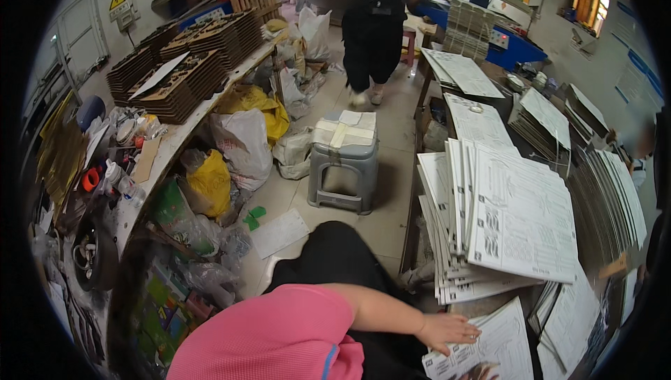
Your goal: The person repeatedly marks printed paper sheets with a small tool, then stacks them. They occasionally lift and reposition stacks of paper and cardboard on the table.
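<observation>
My left hand [449, 331] lies on a white printed board [507, 338] at the lower right, its fingers stretched out and spread flat over the upper left part. Close to the lower edge, part of my right hand [482, 371] shows over the same board. It is blurred and mostly cut off, so what its fingers do is unclear. Just beyond my left hand stands a tall, uneven stack of similar white printed boards [521, 212]. More of these boards [570, 327] lean at a slant to the right of the one under my hands.
A grey plastic stool [344, 163] with a taped top stands ahead in the aisle. Beyond it a person in dark clothes [377, 23] is upright. Along the left, a bench [157, 163] bears stacked brown boards [203, 65], with filled bags [241, 146] beneath. A white sheet [279, 233] lies on the floor.
</observation>
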Demonstrator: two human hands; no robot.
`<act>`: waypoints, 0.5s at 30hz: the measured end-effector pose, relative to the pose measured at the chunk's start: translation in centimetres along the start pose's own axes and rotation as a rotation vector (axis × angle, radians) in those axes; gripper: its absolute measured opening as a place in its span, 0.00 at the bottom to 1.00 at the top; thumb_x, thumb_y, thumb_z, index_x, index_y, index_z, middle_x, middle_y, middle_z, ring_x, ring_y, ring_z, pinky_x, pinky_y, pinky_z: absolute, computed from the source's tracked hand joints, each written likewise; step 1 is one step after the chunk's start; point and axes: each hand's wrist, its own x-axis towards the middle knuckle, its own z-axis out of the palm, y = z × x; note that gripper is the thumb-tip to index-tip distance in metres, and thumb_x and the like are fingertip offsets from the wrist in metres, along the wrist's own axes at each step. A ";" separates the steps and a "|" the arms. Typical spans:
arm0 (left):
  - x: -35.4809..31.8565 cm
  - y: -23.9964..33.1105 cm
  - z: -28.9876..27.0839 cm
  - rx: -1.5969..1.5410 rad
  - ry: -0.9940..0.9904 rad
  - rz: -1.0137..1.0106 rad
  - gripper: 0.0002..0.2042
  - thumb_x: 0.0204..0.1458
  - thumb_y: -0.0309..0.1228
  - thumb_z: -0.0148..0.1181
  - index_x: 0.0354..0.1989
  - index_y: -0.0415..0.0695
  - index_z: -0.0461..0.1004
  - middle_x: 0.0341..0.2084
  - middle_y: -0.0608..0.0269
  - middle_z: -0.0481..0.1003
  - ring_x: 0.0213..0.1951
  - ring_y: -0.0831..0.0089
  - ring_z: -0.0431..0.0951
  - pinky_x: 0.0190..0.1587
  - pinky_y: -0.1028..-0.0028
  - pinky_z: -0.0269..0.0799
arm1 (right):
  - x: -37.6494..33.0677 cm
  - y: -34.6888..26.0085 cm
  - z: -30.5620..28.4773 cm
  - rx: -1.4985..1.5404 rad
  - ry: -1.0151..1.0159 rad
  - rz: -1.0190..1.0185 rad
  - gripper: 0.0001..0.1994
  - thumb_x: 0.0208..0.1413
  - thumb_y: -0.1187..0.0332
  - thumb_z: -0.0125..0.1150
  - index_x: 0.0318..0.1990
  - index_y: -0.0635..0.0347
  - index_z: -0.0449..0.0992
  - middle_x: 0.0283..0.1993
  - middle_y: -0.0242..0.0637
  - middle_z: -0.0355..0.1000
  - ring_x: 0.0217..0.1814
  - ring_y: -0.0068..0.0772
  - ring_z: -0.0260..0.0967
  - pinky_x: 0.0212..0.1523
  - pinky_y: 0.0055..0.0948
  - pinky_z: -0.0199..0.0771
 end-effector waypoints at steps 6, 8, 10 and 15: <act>-15.2 -5.0 -8.4 -0.160 0.072 -0.204 0.22 0.48 0.39 0.50 0.51 0.42 0.65 0.48 0.55 0.67 0.50 0.59 0.66 0.49 0.63 0.62 | 2.8 -14.2 -1.1 -0.623 0.160 -0.626 0.18 0.50 0.69 0.55 0.50 0.62 0.68 0.51 0.52 0.63 0.46 0.40 0.68 0.42 0.34 0.69; -21.6 -7.8 -18.5 -0.161 0.079 -0.955 0.14 0.41 0.33 0.52 0.36 0.44 0.75 0.35 0.53 0.74 0.40 0.58 0.72 0.42 0.62 0.68 | 6.5 -20.1 4.1 -0.461 -0.006 -0.734 0.18 0.50 0.69 0.55 0.50 0.62 0.68 0.51 0.52 0.63 0.46 0.40 0.67 0.42 0.34 0.69; -33.3 -16.3 -21.6 -0.010 0.258 -1.448 0.12 0.42 0.32 0.51 0.35 0.42 0.75 0.31 0.52 0.74 0.35 0.54 0.73 0.38 0.64 0.69 | 11.0 -26.2 11.6 -0.240 -0.241 -0.711 0.18 0.50 0.69 0.55 0.50 0.62 0.68 0.52 0.52 0.63 0.47 0.40 0.67 0.43 0.34 0.68; -56.8 -32.6 -33.1 0.431 1.286 -1.631 0.26 0.47 0.38 0.52 0.53 0.36 0.60 0.52 0.41 0.60 0.53 0.51 0.63 0.53 0.64 0.59 | 19.8 -39.4 29.5 -0.020 -0.611 -0.644 0.18 0.50 0.68 0.55 0.50 0.62 0.68 0.52 0.51 0.63 0.47 0.40 0.66 0.44 0.34 0.67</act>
